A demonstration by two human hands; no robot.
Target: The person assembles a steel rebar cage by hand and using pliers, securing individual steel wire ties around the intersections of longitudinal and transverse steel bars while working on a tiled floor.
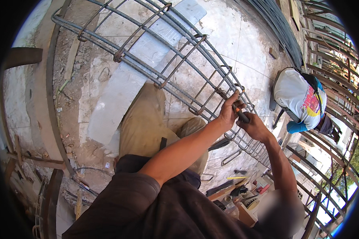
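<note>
left hand point(228, 113) closed around rebar cage point(155, 55) bar, at 3 o'clock of centre | right hand point(254, 126) gripping dark tool point(241, 114), tip hidden between hands | co-worker point(297, 99) at 3 o'clock, partly cut off by bars

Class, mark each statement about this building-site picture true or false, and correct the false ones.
1. Both hands meet at the rebar cage. True: the left hand and the right hand work at one of its bars.
2. A dark-handled tool sits between the hands. True.
3. The cage is made of wooden slats. False: it is steel bars with stirrups.
4. The other person wears a black shirt. False: the shirt is white, with a blue sleeve.
5. The cage stands on grass. False: it lies over a pale tiled floor.
</note>
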